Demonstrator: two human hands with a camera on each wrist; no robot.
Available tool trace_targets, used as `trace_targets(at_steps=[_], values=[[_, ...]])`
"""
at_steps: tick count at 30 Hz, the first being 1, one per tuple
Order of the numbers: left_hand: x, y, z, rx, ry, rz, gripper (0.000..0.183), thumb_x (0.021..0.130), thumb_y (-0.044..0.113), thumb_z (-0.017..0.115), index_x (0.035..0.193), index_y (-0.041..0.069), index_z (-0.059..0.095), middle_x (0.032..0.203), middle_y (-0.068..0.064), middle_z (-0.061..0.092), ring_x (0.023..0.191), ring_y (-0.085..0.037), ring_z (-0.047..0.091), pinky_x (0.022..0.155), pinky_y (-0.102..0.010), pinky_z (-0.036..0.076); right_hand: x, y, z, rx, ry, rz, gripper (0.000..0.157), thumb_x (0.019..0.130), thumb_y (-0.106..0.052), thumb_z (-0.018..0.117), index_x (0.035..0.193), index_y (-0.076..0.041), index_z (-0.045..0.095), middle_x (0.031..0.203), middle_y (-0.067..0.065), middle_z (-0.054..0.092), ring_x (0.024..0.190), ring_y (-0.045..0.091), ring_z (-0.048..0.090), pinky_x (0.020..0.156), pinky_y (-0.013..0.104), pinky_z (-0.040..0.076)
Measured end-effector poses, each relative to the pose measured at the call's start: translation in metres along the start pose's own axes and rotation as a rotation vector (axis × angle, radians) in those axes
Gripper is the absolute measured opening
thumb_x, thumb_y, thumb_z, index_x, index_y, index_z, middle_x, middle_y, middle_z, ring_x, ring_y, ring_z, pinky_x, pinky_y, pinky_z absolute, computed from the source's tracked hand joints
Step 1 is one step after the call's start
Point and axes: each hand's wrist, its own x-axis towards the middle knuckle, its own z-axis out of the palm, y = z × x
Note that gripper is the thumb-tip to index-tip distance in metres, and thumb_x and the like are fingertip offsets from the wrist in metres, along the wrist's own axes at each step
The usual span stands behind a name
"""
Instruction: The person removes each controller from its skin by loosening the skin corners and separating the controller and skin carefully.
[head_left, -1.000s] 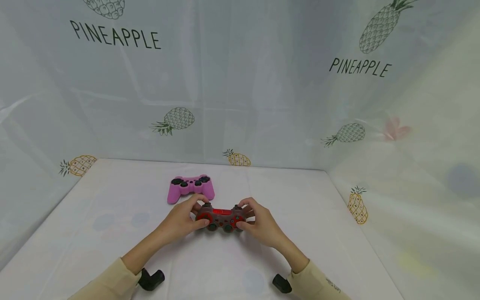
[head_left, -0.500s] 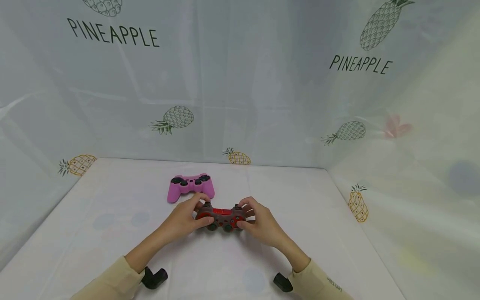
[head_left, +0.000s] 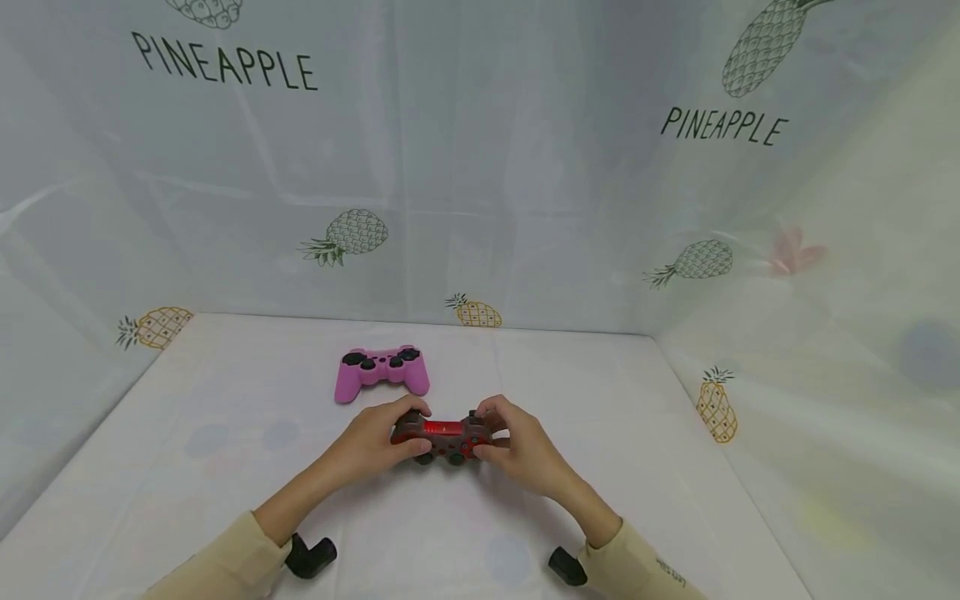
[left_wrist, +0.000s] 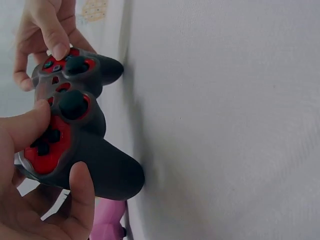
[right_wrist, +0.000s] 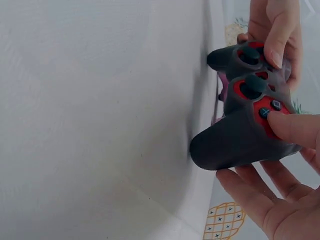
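Between both hands is a game controller (head_left: 444, 432) with a red face and a dark translucent cover, its grips toward the person in the head view. My left hand (head_left: 378, 435) holds its left end, thumb on the face near the direction buttons and fingers around the back edge. My right hand (head_left: 522, 446) pinches the right end; in the right wrist view its thumb (right_wrist: 295, 129) lies by the cross and square buttons, fingers beneath. Two dark thumbsticks show in the left wrist view, one of them a stick (left_wrist: 74, 104) near the left thumb. The grip ends sit close to the tabletop.
A pink controller (head_left: 382, 372) with black buttons lies behind the left hand on the white tabletop (head_left: 600, 400). A pineapple-print sheet (head_left: 525, 167) hangs at the back and sides. Black wrist pieces (head_left: 311, 557) stick out by the sleeves.
The controller has tipped slightly, its red front edge showing more. My left thumb has slid inward across the face and the left fingers have shifted along the back edge. The right hand stays nearly still.
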Motion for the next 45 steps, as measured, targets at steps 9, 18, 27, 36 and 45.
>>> trace_targets(at_steps=[9, 18, 27, 36, 45], values=[[-0.001, -0.002, 0.001, 0.07, 0.018, 0.094, 0.037, 0.092, 0.032, 0.086, 0.121, 0.023, 0.066, 0.11, 0.013, 0.068, 0.101, -0.01, 0.061, 0.091, -0.04, 0.054, -0.001, -0.004, -0.016, -0.009, -0.133, -0.017, 0.045, 0.097, -0.009, 0.078, 0.136, -0.017, 0.057, 0.12, 0.0, 0.07, 0.11, 0.02, 0.07, 0.095, 0.047, 0.059], [-0.004, 0.002, -0.004, 0.1, 0.005, 0.123, 0.04, 0.089, 0.026, 0.088, 0.121, 0.028, 0.064, 0.112, 0.014, 0.069, 0.104, -0.01, 0.061, 0.093, -0.041, 0.054, 0.011, -0.012, -0.046, -0.123, -0.32, -0.058, 0.031, 0.112, -0.019, 0.054, 0.14, -0.016, 0.067, 0.132, -0.007, 0.07, 0.116, 0.01, 0.066, 0.1, 0.036, 0.054], [-0.001, 0.001, -0.009, 0.05, -0.055, 0.184, 0.042, 0.089, 0.026, 0.089, 0.122, 0.03, 0.063, 0.111, 0.018, 0.067, 0.102, -0.008, 0.061, 0.09, -0.036, 0.053, 0.03, -0.022, -0.054, -0.164, -0.494, -0.253, 0.041, 0.106, 0.008, 0.054, 0.14, -0.011, 0.068, 0.135, 0.007, 0.072, 0.12, 0.019, 0.07, 0.103, 0.03, 0.054], [-0.002, -0.002, -0.011, 0.029, -0.133, 0.209, 0.036, 0.092, 0.032, 0.085, 0.121, 0.028, 0.064, 0.105, 0.018, 0.066, 0.097, -0.008, 0.059, 0.087, -0.032, 0.05, 0.027, -0.013, -0.044, -0.173, -0.553, -0.194, 0.04, 0.106, 0.005, 0.056, 0.137, -0.015, 0.071, 0.133, -0.007, 0.072, 0.121, 0.003, 0.065, 0.103, 0.027, 0.053], [0.001, -0.008, -0.012, 0.037, -0.174, 0.198, 0.038, 0.093, 0.035, 0.084, 0.124, 0.03, 0.063, 0.106, 0.019, 0.066, 0.097, -0.008, 0.058, 0.087, -0.032, 0.049, 0.039, -0.01, -0.041, -0.164, -0.588, -0.177, 0.035, 0.104, 0.01, 0.057, 0.122, -0.014, 0.074, 0.118, -0.007, 0.074, 0.096, 0.005, 0.068, 0.086, 0.024, 0.058]])
